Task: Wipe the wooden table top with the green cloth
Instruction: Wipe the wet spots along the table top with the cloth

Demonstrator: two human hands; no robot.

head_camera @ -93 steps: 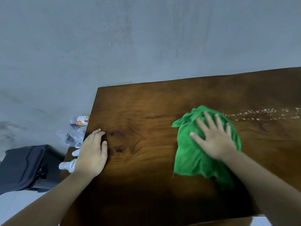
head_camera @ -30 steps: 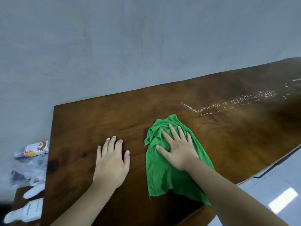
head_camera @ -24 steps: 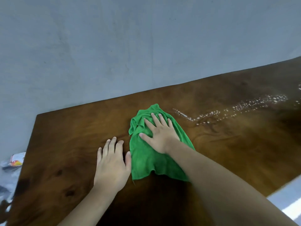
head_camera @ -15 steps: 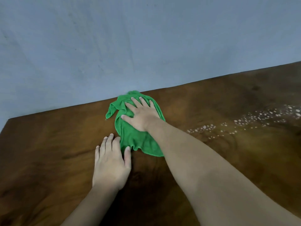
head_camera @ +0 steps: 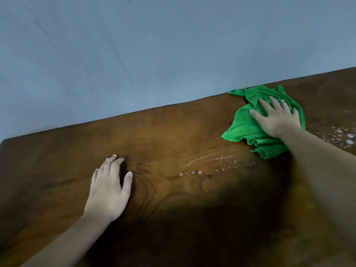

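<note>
The green cloth (head_camera: 243, 126) lies crumpled on the wooden table top (head_camera: 173, 135) at the far right, its top corner touching the back edge by the wall. My right hand (head_camera: 275, 117) presses flat on the cloth, fingers spread and pointing toward the wall. My left hand (head_camera: 109, 188) rests palm down on bare wood at the lower left, well apart from the cloth and holding nothing. White droplets and a wet smear (head_camera: 215, 164) mark the wood just below the cloth, between the two hands.
A grey-blue wall (head_camera: 154, 54) runs directly along the table's back edge. More white droplets (head_camera: 341, 136) sit at the right edge of view, beside my right forearm. The table's left corner (head_camera: 3, 141) shows at the far left.
My right hand has slid the cloth to the right along the back edge, away from my left hand. A wet smear now shows in between. My left hand stays flat on the wood.
</note>
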